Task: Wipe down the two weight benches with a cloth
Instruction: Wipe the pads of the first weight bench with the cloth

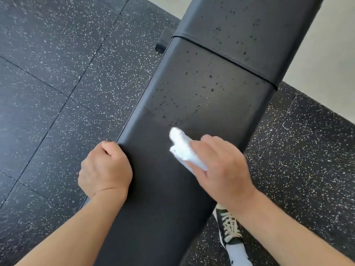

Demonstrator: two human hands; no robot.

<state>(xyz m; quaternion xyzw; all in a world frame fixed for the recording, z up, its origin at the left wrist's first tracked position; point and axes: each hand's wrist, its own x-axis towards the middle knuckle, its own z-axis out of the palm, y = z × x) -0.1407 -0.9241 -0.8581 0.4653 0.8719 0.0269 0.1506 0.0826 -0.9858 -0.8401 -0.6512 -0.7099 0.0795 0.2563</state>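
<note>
Head view, right hand (221, 166) fingers clamping white cloth (182, 148) on droplet-speckled bench (201, 89), left hand (104, 167) fingers curled over its edge

A long black padded vinyl weight bench (192, 104) ran diagonally over a black rubber tile floor with white flecks (57, 73). Its 2 pads met at a seam, and droplets speckled both. A crumpled white cloth (182, 148) lay pressed on the nearer pad.

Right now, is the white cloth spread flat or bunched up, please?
Bunched up: the white cloth is a crumpled wad under the right hand on the bench pad.
</note>
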